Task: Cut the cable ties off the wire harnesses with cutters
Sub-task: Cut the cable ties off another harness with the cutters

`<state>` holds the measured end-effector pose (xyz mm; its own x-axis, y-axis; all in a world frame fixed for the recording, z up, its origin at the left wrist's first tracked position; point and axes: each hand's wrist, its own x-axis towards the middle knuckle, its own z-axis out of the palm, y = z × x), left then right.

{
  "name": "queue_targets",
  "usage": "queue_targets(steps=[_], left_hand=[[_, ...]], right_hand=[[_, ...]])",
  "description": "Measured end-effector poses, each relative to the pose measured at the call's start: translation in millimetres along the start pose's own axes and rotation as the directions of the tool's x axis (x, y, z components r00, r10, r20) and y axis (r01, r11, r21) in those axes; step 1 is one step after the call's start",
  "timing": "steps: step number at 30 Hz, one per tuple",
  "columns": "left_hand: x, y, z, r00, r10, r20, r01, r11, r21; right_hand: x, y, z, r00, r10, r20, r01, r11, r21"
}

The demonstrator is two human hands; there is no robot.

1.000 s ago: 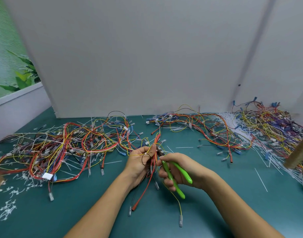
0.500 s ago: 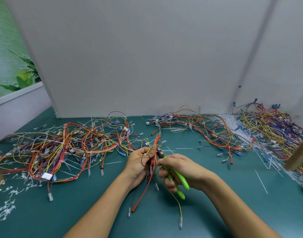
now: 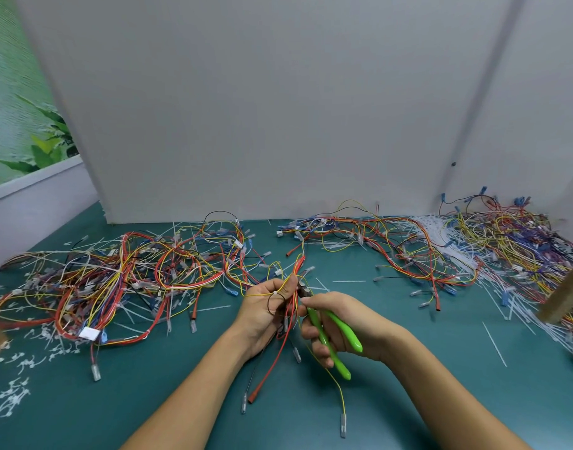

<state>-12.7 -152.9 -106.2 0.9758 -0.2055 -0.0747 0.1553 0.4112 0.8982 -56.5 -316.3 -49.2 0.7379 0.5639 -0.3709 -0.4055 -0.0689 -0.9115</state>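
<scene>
My left hand [image 3: 267, 308] grips a wire harness [image 3: 288, 323] of red, yellow and black wires just above the green table [image 3: 441, 368]. A small white cable tie [image 3: 275, 292] shows on a yellow wire by my thumb. My right hand [image 3: 340, 321] holds green-handled cutters [image 3: 332, 339], their handles spread apart. The cutter jaws [image 3: 303, 290] sit against the harness right beside my left thumb. Loose wire ends with clear terminals hang below both hands toward me.
A large tangle of harnesses [image 3: 116, 280] lies at the left, another tangle [image 3: 392, 245] at the back centre, and a third pile [image 3: 519, 248] at the right with long white cable ties [image 3: 441, 235]. Cut tie scraps [image 3: 15, 384] litter the near left. A wooden post [image 3: 567, 293] leans at the right.
The cutter handles closed together half a second ago and have spread apart again. Both hands stay in the same place on the harness.
</scene>
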Motion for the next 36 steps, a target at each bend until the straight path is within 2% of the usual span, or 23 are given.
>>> queue_targets(steps=[4, 10, 18, 26, 33, 36], left_hand=[[1.1, -0.1, -0.5, 1.000, -0.004, -0.015, 0.004, 1.000, -0.021], [-0.4, 0.8, 0.5, 1.000, -0.003, -0.008, 0.003, 1.000, 0.005], [-1.7, 1.4, 0.0, 1.000, -0.002, 0.028, 0.002, 1.000, 0.005], [-1.9, 1.6, -0.7, 0.999, 0.008, 0.031, -0.008, 1.000, -0.016], [-2.9, 2.2, 0.9, 1.000, -0.008, 0.017, 0.008, 1.000, 0.021], [-3.3, 2.7, 2.1, 1.000, 0.000, 0.027, -0.001, 1.000, 0.030]], right_hand=[[1.6, 1.7, 0.7, 0.998, -0.041, -0.050, 0.042, 0.999, 0.017], [0.0, 1.4, -0.7, 0.999, -0.039, -0.032, 0.039, 0.999, 0.017], [-0.6, 0.6, -0.6, 0.999, 0.032, 0.042, -0.034, 0.998, 0.049], [0.9, 2.6, -0.4, 0.999, -0.020, -0.035, 0.021, 0.999, 0.028], [-1.0, 1.2, -1.2, 0.999, -0.027, -0.045, 0.027, 1.000, -0.005], [-1.3, 1.1, -1.5, 1.000, 0.005, -0.003, -0.005, 1.000, -0.013]])
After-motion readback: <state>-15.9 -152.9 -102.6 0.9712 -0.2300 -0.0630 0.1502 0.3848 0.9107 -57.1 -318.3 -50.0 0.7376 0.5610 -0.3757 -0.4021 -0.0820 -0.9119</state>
